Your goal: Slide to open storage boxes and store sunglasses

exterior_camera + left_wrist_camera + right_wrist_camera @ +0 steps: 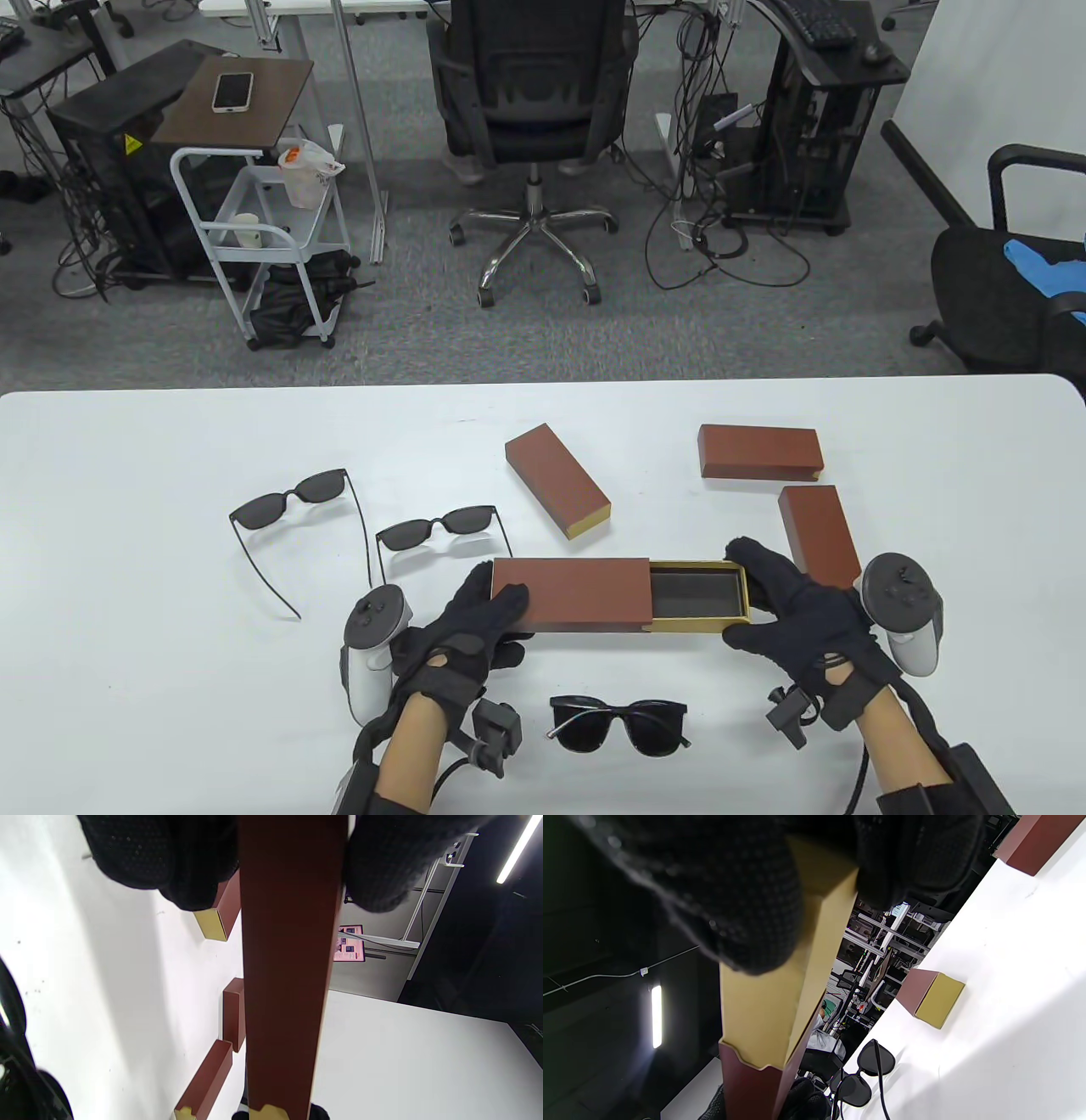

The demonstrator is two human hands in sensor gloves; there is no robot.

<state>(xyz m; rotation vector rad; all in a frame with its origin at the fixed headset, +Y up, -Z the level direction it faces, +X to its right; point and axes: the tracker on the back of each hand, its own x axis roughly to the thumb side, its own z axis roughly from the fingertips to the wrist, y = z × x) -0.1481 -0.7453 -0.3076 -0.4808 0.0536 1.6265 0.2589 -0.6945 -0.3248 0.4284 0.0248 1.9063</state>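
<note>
Table view: white table, grey carpet.

An office or lab workroom: grey carpet, a black swivel chair beyond the white table's far edge, computer towers with tangled cables, and a white trolley with a phone on it.
</note>
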